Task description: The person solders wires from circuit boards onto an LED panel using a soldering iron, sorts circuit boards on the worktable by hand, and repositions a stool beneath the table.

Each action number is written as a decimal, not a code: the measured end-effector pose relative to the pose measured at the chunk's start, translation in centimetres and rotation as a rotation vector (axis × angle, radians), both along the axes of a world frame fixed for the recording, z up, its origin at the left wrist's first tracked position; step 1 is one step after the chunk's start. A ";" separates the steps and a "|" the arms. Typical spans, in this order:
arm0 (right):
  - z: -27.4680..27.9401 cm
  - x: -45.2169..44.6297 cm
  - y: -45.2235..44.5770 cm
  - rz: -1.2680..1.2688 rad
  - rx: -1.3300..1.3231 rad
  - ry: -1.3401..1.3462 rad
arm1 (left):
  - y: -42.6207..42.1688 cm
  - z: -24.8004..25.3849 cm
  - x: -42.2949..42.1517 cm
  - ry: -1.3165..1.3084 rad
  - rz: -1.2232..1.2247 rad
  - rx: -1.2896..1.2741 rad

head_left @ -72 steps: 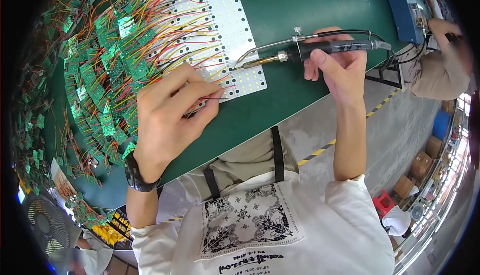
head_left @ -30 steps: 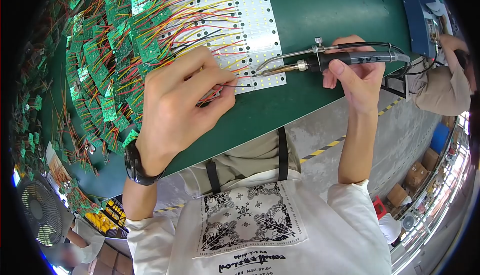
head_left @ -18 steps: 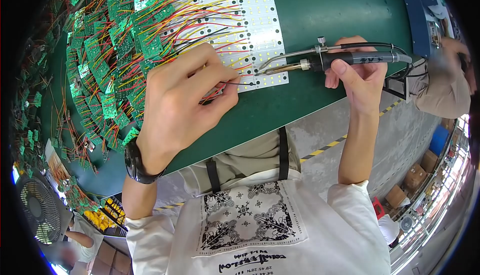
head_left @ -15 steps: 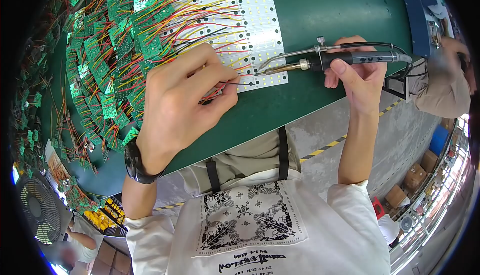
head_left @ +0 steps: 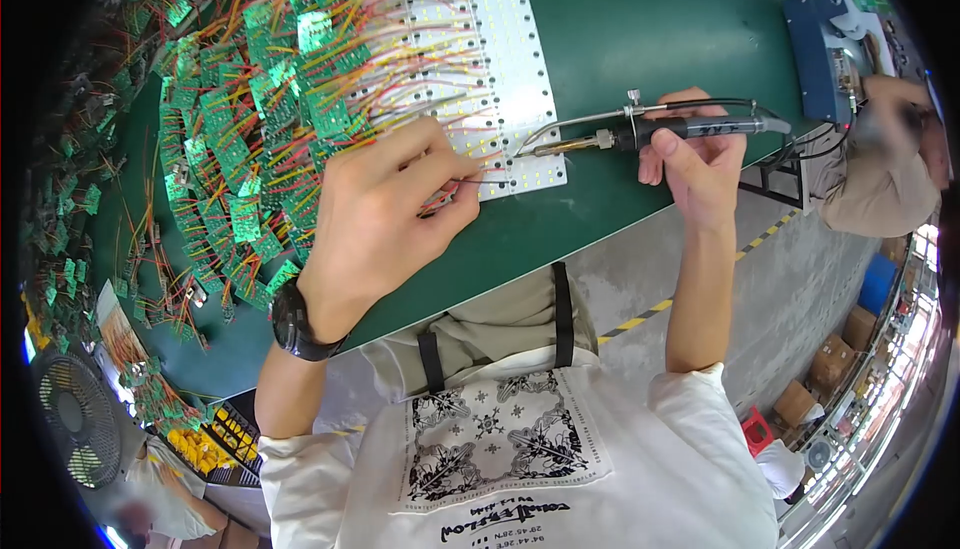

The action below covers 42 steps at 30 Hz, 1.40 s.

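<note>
My left hand (head_left: 395, 214) is closed in a pinch on a thin black wire (head_left: 490, 182). The wire's far end lies at the near edge of a white LED board (head_left: 530, 99) dotted with small yellow squares. My right hand (head_left: 695, 164) is wrapped round the black handle of a soldering iron (head_left: 690, 127), with a thin metal feed tube (head_left: 570, 119) clamped above it. The iron's tip is over the board, a little beyond the wire's end. Green circuit boards (head_left: 245, 139) with red, yellow and black wires lie left of the white board, partly behind my left hand.
Everything lies on a green tabletop (head_left: 650, 39). A blue box-shaped unit (head_left: 815, 59) stands at its right, near another person's arm (head_left: 895, 114). More circuit boards (head_left: 70, 189) are heaped at far left. A fan (head_left: 75, 419) stands at lower left.
The iron's tip has shifted slightly right and away from the wire's end. My left hand still pinches the wire. The whole view has shifted a little.
</note>
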State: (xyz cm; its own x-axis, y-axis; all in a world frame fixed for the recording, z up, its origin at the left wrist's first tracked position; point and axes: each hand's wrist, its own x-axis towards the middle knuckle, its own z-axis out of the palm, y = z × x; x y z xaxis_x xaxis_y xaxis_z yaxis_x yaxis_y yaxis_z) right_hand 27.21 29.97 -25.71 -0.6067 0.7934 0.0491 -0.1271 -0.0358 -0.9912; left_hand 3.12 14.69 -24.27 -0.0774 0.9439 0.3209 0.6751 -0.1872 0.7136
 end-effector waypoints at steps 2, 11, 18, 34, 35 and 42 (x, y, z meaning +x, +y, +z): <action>0.0 -0.2 0.1 -0.027 0.020 0.029 | 0.0 0.3 -0.1 0.031 -0.002 0.033; 1.8 -2.9 1.5 -0.351 0.007 0.070 | -0.4 0.6 -0.1 0.010 0.003 0.044; 1.7 -4.4 6.1 -0.499 0.051 0.131 | -0.7 1.0 -0.2 0.021 0.002 0.042; 0.1 -4.7 6.4 -0.529 0.058 0.198 | -1.0 1.1 -0.3 0.105 0.017 0.065; 0.0 -4.9 6.4 -0.528 0.058 0.201 | -0.9 0.7 -0.3 0.145 -0.010 0.082; -0.8 -4.8 6.9 -0.536 0.126 0.170 | -2.9 3.9 -0.3 0.279 -0.025 0.213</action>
State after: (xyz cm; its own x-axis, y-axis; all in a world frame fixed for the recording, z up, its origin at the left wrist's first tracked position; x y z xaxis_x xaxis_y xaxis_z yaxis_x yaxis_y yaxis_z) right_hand 22.38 36.86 -26.49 -0.0969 0.9695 0.2251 -0.2525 0.1948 -0.9478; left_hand 2.82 11.83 -20.42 0.0634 0.8541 0.5162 0.8320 -0.3309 0.4453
